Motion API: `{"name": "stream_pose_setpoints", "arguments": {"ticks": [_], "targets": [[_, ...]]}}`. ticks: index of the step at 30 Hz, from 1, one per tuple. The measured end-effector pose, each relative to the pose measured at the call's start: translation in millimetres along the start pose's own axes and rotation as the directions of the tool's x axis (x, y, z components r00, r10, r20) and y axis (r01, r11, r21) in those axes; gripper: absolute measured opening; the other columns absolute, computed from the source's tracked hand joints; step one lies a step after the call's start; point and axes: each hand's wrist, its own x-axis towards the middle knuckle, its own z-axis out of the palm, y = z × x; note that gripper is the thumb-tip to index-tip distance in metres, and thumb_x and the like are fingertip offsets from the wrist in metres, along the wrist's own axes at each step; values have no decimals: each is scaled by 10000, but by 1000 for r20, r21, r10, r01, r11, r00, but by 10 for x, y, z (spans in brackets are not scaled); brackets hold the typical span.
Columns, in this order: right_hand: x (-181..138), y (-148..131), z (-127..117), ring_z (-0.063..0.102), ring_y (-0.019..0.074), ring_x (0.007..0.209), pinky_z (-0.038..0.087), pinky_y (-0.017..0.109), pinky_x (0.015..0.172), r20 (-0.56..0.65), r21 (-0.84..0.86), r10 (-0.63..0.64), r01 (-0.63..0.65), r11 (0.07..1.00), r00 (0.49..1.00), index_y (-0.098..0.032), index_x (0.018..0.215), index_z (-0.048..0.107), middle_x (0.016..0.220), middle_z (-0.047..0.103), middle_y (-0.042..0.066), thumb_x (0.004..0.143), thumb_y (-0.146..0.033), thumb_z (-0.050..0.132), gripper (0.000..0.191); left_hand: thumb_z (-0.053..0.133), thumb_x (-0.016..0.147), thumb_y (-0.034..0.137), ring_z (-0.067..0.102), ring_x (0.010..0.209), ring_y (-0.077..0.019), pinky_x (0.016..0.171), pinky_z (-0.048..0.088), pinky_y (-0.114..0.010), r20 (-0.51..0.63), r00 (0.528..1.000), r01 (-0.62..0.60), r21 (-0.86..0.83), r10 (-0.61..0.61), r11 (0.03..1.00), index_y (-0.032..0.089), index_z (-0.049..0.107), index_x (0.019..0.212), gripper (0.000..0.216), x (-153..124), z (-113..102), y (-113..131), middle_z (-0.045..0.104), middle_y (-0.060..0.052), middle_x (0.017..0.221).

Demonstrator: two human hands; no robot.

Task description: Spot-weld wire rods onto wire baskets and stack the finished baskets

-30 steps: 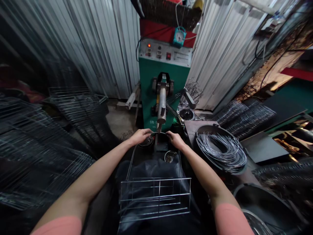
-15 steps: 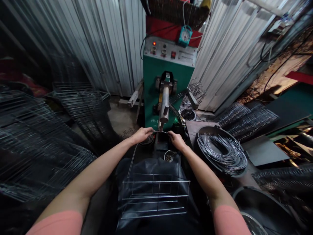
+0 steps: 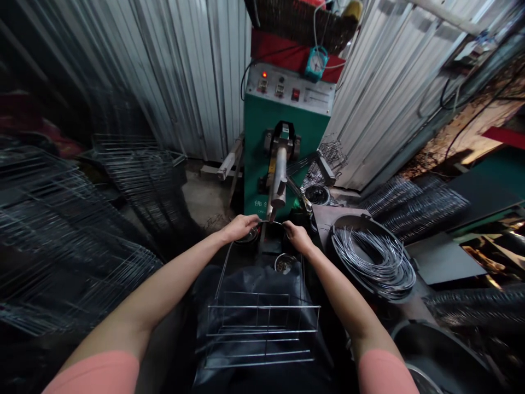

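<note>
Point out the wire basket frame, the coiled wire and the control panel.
Wire basket frame [image 3: 262, 331], head view, on a horizontal wire.
Coiled wire [image 3: 373, 262], head view, on the coil's middle.
Control panel [image 3: 287, 82], head view, on its metal face.

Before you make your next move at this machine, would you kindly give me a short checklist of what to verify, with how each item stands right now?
1. Grip on the curved wire: ok, the left hand and right hand both hold it.
2. Red lamp on the machine: ok, lit.
3. Wire against the metal arm: cannot tell, the hands hide the contact.
4. Wire basket frame steady: cannot tell, it leans on dark cloth.
5. Spare wire nearby: ok, a coil of wire lies in the round tray to the right.
</note>
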Motion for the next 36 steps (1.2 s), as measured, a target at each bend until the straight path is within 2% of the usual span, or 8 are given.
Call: {"name": "stream_pose_setpoints", "arguments": {"ticks": [7,13,19,22,26,36], "targets": [[-5,27,32,611,154,704,410,214,638,-6,69,-17,17,997,1000,-193,1046,596,829,677,48,894,-253,400,255,411,835,382,614,771,-156,708,428,-230,16,1000,21,-47,-20,999,185,634,959,322,-4,-4,1,689,-17,843],[3,25,52,601,165,691,394,220,619,-10,54,-3,4,999,1000,-202,1027,601,790,664,48,888,-253,406,245,419,819,362,609,797,-164,729,426,-241,24,999,24,-57,-22,998,183,632,952,308,5,-4,-39,683,-30,850],[14,23,44,563,153,634,370,215,597,-13,21,13,-12,1000,1000,-194,988,598,711,634,32,885,-258,407,227,432,808,335,576,701,-143,662,413,-231,39,997,61,-13,-61,998,194,635,943,282,10,-21,-24,656,-2,750],[15,12,30,545,146,606,356,208,576,5,33,27,-27,999,1000,-192,955,599,681,618,24,885,-270,408,218,432,807,334,577,711,-143,678,415,-232,46,997,66,-20,-65,998,194,637,946,285,6,-40,12,662,-4,769],[6,-2,17,531,140,587,346,205,561,6,56,26,-27,998,1000,-189,951,595,676,613,22,889,-280,398,225,425,809,340,590,754,-155,704,422,-239,52,996,69,-45,-66,997,187,634,954,297,3,-48,26,675,-21,825],[49,11,-31,549,149,603,361,211,585,11,30,12,-13,999,1000,-198,929,614,672,626,16,875,-250,445,185,459,787,383,582,718,-161,663,431,-235,47,995,90,-78,-86,993,193,643,934,303,12,-38,6,655,-2,744]]}}
